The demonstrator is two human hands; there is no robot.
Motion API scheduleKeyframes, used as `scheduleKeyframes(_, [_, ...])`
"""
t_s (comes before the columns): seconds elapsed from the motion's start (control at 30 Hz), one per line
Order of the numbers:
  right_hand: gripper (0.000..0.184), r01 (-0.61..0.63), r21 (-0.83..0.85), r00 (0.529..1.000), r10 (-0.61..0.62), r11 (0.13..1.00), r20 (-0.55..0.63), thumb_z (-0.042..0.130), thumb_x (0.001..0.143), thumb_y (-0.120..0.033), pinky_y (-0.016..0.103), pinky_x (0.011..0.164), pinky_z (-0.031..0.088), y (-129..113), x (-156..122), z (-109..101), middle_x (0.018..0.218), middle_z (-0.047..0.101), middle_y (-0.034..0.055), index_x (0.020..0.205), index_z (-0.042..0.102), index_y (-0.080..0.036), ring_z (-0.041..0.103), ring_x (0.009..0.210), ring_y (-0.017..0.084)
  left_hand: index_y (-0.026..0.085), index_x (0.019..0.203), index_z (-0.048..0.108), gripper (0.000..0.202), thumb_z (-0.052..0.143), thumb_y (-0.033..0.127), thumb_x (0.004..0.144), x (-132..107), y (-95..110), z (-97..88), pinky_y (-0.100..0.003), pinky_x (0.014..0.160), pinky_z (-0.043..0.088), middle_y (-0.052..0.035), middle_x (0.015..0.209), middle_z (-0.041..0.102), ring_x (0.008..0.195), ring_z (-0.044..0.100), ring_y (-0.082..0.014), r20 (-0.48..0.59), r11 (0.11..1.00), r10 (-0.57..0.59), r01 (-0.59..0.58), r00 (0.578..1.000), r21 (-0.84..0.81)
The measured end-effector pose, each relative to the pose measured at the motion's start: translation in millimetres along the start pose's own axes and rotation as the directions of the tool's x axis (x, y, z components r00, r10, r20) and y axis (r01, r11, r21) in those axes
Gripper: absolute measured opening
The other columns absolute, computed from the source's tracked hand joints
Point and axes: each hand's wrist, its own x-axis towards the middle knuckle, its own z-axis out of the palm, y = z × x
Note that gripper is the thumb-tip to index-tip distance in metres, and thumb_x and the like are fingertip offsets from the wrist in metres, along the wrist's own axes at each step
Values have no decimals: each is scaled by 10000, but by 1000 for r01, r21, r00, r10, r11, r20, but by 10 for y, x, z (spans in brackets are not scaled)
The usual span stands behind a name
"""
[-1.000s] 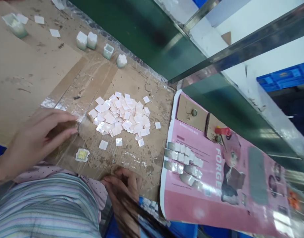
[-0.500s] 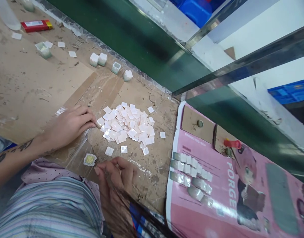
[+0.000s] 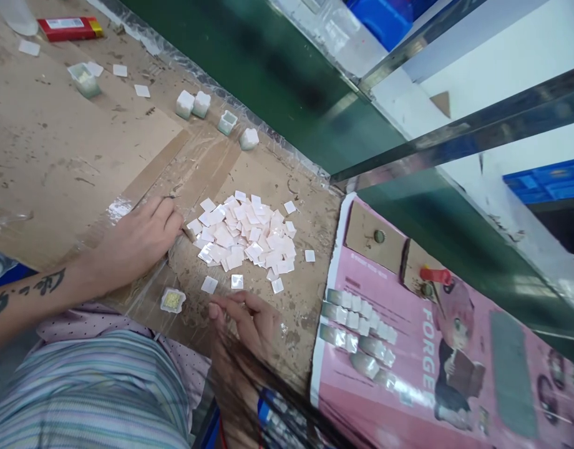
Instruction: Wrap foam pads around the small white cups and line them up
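Note:
My left hand (image 3: 144, 234) rests on the cardboard with its fingers curled together, at the left edge of a heap of small pale square tiles (image 3: 249, 234). By its fingertips lies a small tan piece (image 3: 189, 233); I cannot tell if the fingers hold it. My right hand (image 3: 244, 321) is below the heap, thumb and forefinger pressed together. Anything between them is too small to make out, and loose hair partly covers the hand. Between my hands, nearer my body, stands a small whitish square cup (image 3: 173, 300) with yellowish grains inside. Two single tiles (image 3: 237, 282) lie just above my right hand.
Several small whitish cups (image 3: 228, 123) stand along the back edge, below a green panel (image 3: 268, 68). A red lighter (image 3: 70, 28) lies far left. On the right, a pink printed mat (image 3: 362, 386) holds rows of small white-topped blocks (image 3: 362, 315) and cardboard pieces (image 3: 374, 231).
My right hand has moved right and slightly up, away from the cup with yellowish grains. My left hand stays beside the tile heap, its fingers curled a little more. The view has shifted slightly.

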Motion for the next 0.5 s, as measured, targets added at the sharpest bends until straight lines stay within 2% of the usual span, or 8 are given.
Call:
scheduleKeyframes(0.1, [125,-10,-48,997,6,999,-80,563,946,-188,335,762,460,83,20,-16,940,563,38,984,673,-234,551,929,198,77,829,600,350,302,161,991,-28,-40,45,-408,659,445,-142,805,523,812,526,-318,30,1000,-6,5,1000,29])
scheduleKeyframes(0.2, [95,16,-144,989,-36,989,-140,582,945,-210,355,772,456,161,53,7,927,576,43,956,677,-218,561,897,196,100,874,545,303,300,201,1022,-135,-67,1,-414,733,441,-104,846,505,855,514,-282,12,996,-58,59,998,-63])
scheduleKeyframes(0.3, [123,61,-213,995,-75,975,-62,580,960,-270,388,812,442,217,78,44,1002,586,62,1027,666,-213,548,930,207,154,911,471,228,322,265,1043,-307,25,-129,-352,783,438,-54,911,498,879,514,-204,-15,959,-94,86,996,-272])
scheduleKeyframes(0.37, [185,92,-227,996,-91,969,17,558,973,-301,397,836,445,239,83,67,1069,585,73,1112,649,-220,524,974,215,182,929,453,164,342,233,1039,-427,150,-193,-302,776,434,-29,926,498,876,512,-166,-4,915,-60,54,998,-399])
scheduleKeyframes(0.5, [216,98,-201,992,-79,975,103,544,975,-291,382,878,465,255,69,108,1126,587,75,1162,632,-225,523,1043,219,209,937,515,109,439,151,991,-581,363,-159,-314,752,440,-11,920,528,856,516,-179,31,871,26,-8,999,-492])
